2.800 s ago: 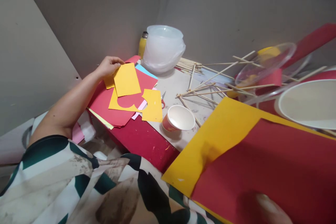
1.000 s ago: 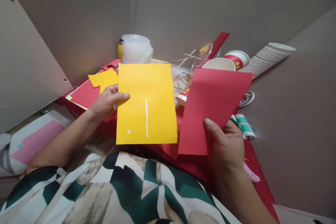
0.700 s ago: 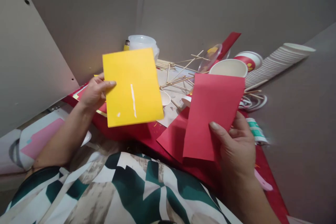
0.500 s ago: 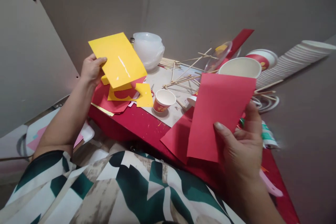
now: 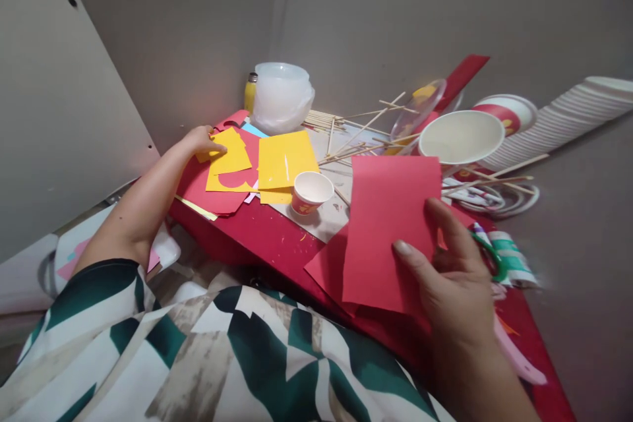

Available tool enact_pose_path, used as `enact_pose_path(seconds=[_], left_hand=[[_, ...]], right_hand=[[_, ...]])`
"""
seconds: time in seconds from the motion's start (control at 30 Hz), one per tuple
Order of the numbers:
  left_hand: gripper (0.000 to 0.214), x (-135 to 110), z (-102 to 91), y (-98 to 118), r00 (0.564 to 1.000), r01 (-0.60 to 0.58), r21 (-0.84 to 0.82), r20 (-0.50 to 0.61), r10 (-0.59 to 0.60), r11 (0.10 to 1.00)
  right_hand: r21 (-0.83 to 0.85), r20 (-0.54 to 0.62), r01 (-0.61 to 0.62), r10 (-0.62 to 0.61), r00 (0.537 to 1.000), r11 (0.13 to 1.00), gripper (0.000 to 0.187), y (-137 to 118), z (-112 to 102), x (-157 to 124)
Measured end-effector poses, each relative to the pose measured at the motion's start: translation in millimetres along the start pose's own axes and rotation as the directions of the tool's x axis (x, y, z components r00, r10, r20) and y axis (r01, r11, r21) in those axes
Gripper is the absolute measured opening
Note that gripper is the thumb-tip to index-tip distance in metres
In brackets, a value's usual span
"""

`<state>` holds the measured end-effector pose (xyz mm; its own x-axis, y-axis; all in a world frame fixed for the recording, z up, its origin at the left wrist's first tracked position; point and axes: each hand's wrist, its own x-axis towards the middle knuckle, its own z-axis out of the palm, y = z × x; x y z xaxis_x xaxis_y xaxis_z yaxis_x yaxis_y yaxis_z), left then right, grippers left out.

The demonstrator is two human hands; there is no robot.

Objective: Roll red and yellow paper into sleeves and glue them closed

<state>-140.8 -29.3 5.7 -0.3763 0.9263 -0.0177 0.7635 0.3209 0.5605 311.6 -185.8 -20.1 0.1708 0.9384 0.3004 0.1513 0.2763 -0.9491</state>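
My right hand (image 5: 457, 283) is closed on the lower right edge of a red paper sheet (image 5: 388, 227), thumb on top, holding it up over the near side of the red table (image 5: 257, 241). My left hand (image 5: 202, 140) reaches to the far left of the table, its fingers curled on the edge of a small yellow paper scrap (image 5: 228, 153) that tops a pile of red and yellow cut paper (image 5: 217, 184). A yellow sheet (image 5: 287, 158) lies flat beside the pile, apart from my left hand.
A small paper cup (image 5: 309, 191) stands by the yellow sheet. Stacked plastic bowls (image 5: 281, 97) and a yellow bottle (image 5: 251, 89) fill the corner. Wooden skewers (image 5: 359, 135), a large white cup (image 5: 461, 138), stacked cups (image 5: 568, 117) and green-handled scissors (image 5: 488, 254) lie right.
My left hand carried the yellow sheet away to the left, let it go flat on the table and moved onto the scrap pile. My right hand kept the red sheet, lowering it slightly.
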Motion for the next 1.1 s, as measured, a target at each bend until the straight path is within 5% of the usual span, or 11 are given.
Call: enact_pose_path(seconds=[0.4,0.7,0.93,1.1], left_hand=[[0.049,6.8,-1.6,-2.8,0.999,0.013,0.096,0.049,-0.018,0.995],[0.04,-1.2,2.7,-2.7,0.997,-0.06,-0.227,-0.068,0.046,0.972],[0.043,-6.5,-7.9,-1.8,0.984,-0.165,-0.619,-0.16,0.082,0.768],[0.052,-9.9,-13.5,18.1,0.967,-0.249,-0.805,-0.171,0.191,0.538]], right_hand=[[-0.076,0.135,0.026,-0.016,0.991,0.997,0.055,1.4,-6.4,2.7],[-0.064,0.275,0.013,0.005,0.962,0.998,0.057,2.9,-8.9,7.2],[-0.094,0.222,0.008,0.013,0.975,0.996,0.057,6.5,-11.9,11.7],[-0.224,0.234,0.03,0.023,0.972,0.974,0.057,6.4,-13.7,15.6]])
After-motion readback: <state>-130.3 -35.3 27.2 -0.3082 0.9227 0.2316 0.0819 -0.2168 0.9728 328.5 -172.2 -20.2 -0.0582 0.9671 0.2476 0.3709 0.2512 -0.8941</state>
